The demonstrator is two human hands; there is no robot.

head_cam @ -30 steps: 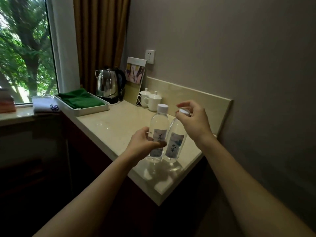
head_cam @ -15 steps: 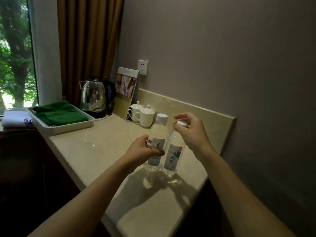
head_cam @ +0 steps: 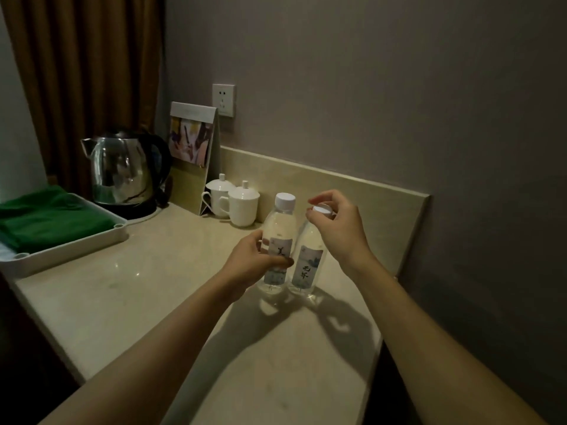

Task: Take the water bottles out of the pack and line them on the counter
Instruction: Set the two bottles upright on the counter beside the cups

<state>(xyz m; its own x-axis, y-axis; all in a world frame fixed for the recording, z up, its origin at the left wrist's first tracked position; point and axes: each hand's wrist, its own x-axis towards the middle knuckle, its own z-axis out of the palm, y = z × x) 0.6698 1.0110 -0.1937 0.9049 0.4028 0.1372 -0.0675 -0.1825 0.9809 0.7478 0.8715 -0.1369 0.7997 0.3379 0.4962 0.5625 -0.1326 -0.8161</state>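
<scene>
Clear plastic is what the two water bottles are made of, and both stand upright on the counter (head_cam: 171, 289), just beside each other, near the low back wall. The left bottle (head_cam: 277, 240) has a white cap (head_cam: 285, 200) and a paper label. The left hand (head_cam: 256, 263) is wrapped around its middle, thumb across the label. The right bottle (head_cam: 306, 259) leans a tiny bit toward its neighbor, or it may only look so. The right hand (head_cam: 339, 228) pinches its cap from above with the fingertips (head_cam: 313, 202) bent around it.

No pack shows anywhere, so I cannot tell if more bottles are left to take out.

These bottles look full, so I think they are a bit heavy for their size. Thin plastic like this bends in when you squeeze hard. The smooth sides could slip if wet. The best place to hold is around the middle, on the label, where paper gives some grip. The cap is fine for small nudges, but a tall bottle held only at the top can tip.

Behind them sit two white cups (head_cam: 237, 202) with lids, a shiny kettle (head_cam: 122, 170), a standing card (head_cam: 191, 148), and a tray (head_cam: 92, 242) with a green cloth (head_cam: 46, 219).
</scene>
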